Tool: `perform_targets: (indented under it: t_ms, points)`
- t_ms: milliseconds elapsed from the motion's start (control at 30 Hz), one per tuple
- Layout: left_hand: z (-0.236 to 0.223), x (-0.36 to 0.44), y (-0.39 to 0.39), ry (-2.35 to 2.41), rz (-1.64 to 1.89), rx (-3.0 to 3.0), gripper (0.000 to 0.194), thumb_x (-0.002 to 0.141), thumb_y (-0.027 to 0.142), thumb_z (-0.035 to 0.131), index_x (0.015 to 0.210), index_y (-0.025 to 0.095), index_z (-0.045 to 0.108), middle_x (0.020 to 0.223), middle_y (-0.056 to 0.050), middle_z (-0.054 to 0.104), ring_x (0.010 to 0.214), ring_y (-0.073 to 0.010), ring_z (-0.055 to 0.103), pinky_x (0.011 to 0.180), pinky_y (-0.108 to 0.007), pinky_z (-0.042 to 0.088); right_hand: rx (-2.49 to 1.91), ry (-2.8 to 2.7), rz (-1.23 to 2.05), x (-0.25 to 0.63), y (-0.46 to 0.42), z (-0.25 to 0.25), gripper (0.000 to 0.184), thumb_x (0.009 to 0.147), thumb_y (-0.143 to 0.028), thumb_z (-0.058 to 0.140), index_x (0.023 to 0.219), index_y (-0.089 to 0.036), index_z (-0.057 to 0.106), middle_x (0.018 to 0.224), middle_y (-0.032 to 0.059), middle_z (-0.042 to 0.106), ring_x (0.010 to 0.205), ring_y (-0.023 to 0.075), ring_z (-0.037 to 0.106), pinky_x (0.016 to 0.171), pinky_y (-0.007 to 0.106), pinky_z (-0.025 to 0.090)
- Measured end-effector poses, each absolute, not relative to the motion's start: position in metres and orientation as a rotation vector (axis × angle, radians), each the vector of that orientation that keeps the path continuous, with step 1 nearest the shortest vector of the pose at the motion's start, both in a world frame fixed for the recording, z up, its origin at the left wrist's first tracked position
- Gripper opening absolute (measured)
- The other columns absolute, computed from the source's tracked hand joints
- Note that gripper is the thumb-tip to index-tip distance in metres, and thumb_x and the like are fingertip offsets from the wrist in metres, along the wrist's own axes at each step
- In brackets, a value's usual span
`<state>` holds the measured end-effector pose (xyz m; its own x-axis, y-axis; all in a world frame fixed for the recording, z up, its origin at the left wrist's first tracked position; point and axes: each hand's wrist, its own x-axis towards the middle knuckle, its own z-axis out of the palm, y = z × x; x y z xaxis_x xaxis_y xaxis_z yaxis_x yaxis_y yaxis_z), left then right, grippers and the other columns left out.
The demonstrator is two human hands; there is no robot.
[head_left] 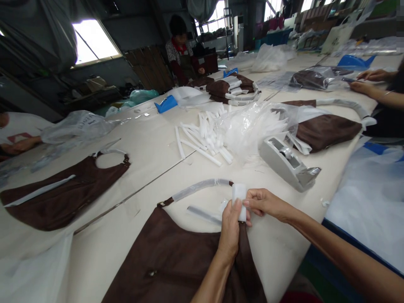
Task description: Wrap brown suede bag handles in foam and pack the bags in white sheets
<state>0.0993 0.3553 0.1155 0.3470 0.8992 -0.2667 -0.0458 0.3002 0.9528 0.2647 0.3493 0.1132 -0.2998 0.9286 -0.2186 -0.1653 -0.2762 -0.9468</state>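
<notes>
The left hand [231, 227] and right hand [263, 203] pinch the wrap [239, 192], apparently steadying it against the strap [202, 187] left of them.

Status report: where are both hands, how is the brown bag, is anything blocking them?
Left hand, right hand gripping white wrap at strap. Brown bag on table, strap partly covered. Tape dispenser nearby, apart from hands; nothing seems blocking.
</notes>
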Motion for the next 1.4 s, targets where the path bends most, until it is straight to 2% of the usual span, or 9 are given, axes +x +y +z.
perform_targets:
  t_ms: [167, 333, 500, 700, 1000, 1100, 1200, 1300, 1400]
  points:
    - [0.116, 0.099, 0.355, 0.919, 0.818, 1.006, 0.036, 0.093, 0.049, 0.050, 0.076, 0.018, 0.053, 0.068, -0.003, 0.059, 0.070, -0.0164, 0.056, 0.067, -0.026, 0.043, -1.128, -1.120, 1.808, 0.275, 0.350, 0.112, 0.039, 0.078, -0.052, 0.072, 0.084, -0.016, 0.058, 0.068, 0.0008, 0.067, 0.060, 0.0117, 0.056, 0.057, 0.024, 0.037]
    - [0.116, 0.097, 0.357, 0.907, 0.857, 0.977, 0.027, 0.093, 0.043, 0.054, 0.086, 0.017, 0.059, 0.077, -0.002, 0.059, 0.080, -0.0157, 0.056, 0.078, -0.025, 0.044, -1.059, -1.159, 1.750, 0.259, 0.354, 0.104, 0.039, 0.083, -0.054, 0.065, 0.084, -0.017, 0.054, 0.067, 0.0057, 0.073, 0.059, 0.0139, 0.061, 0.057, 0.024, 0.035]
    - [0.111, 0.099, 0.356, 0.806, 0.842, 0.920, 0.032, 0.096, 0.048, 0.049, 0.090, 0.018, 0.057, 0.064, 0.001, 0.052, 0.064, -0.0151, 0.052, 0.063, -0.025, 0.042, -1.051, -1.129, 1.706, 0.246, 0.350, 0.094, 0.039, 0.087, -0.056, 0.059, 0.085, -0.018, 0.051, 0.062, 0.0045, 0.072, 0.054, 0.0139, 0.063, 0.053, 0.023, 0.031]
    - [0.102, 0.098, 0.354, 0.773, 0.825, 0.892, 0.035, 0.096, 0.049, 0.049, 0.103, 0.016, 0.055, 0.056, 0.004, 0.051, 0.052, -0.0123, 0.047, 0.062, -0.026, 0.041, -1.196, -1.062, 1.738, 0.238, 0.355, 0.088, 0.035, 0.086, -0.046, 0.057, 0.105, -0.017, 0.054, 0.052, -0.0005, 0.067, 0.044, 0.0168, 0.063, 0.042, 0.022, 0.025]
    - [0.091, 0.108, 0.356, 0.758, 0.826, 0.850, 0.062, 0.085, 0.060, 0.060, 0.125, 0.015, 0.046, 0.055, 0.005, 0.052, 0.042, -0.0099, 0.044, 0.045, -0.020, 0.037, -1.523, -0.917, 1.503, 0.227, 0.356, 0.076, 0.030, 0.072, -0.050, 0.062, 0.083, -0.023, 0.055, 0.034, -0.0077, 0.047, 0.028, 0.0149, 0.044, 0.034, 0.025, 0.026]
    - [0.086, 0.115, 0.356, 0.766, 0.868, 0.857, 0.062, 0.085, 0.068, 0.054, 0.117, 0.015, 0.051, 0.059, 0.002, 0.057, 0.043, -0.0122, 0.048, 0.043, -0.023, 0.041, -1.429, -0.743, 1.471, 0.229, 0.355, 0.074, 0.038, 0.078, -0.061, 0.060, 0.076, -0.026, 0.047, 0.039, -0.0067, 0.045, 0.030, 0.0153, 0.042, 0.032, 0.027, 0.030]
    - [0.095, 0.111, 0.361, 0.888, 0.934, 1.003, 0.055, 0.087, 0.071, 0.046, 0.096, 0.018, 0.061, 0.065, -0.003, 0.063, 0.052, -0.0172, 0.057, 0.051, -0.029, 0.048, -1.296, -0.615, 1.385, 0.235, 0.355, 0.075, 0.039, 0.081, -0.062, 0.059, 0.076, -0.025, 0.048, 0.050, -0.0048, 0.046, 0.039, 0.0143, 0.044, 0.035, 0.028, 0.035]
    - [0.122, 0.085, 0.376, 1.198, 1.069, 1.140, 0.043, 0.082, 0.062, 0.062, 0.075, 0.021, 0.067, 0.068, -0.005, 0.066, 0.071, -0.0221, 0.065, 0.067, -0.031, 0.052, -1.377, -0.651, 1.164, 0.245, 0.348, 0.080, 0.038, 0.079, -0.059, 0.064, 0.091, -0.024, 0.056, 0.061, -0.0024, 0.051, 0.049, 0.0146, 0.047, 0.040, 0.027, 0.039]
    - [0.153, 0.042, 0.390, 1.334, 1.169, 1.114, 0.031, 0.087, 0.050, 0.065, 0.088, 0.019, 0.070, 0.092, -0.005, 0.070, 0.086, -0.0209, 0.066, 0.079, -0.034, 0.054, -1.568, -0.862, 0.936, 0.254, 0.325, 0.092, 0.040, 0.083, -0.061, 0.060, 0.097, -0.024, 0.061, 0.072, 0.0022, 0.058, 0.059, 0.0175, 0.054, 0.049, 0.029, 0.047]
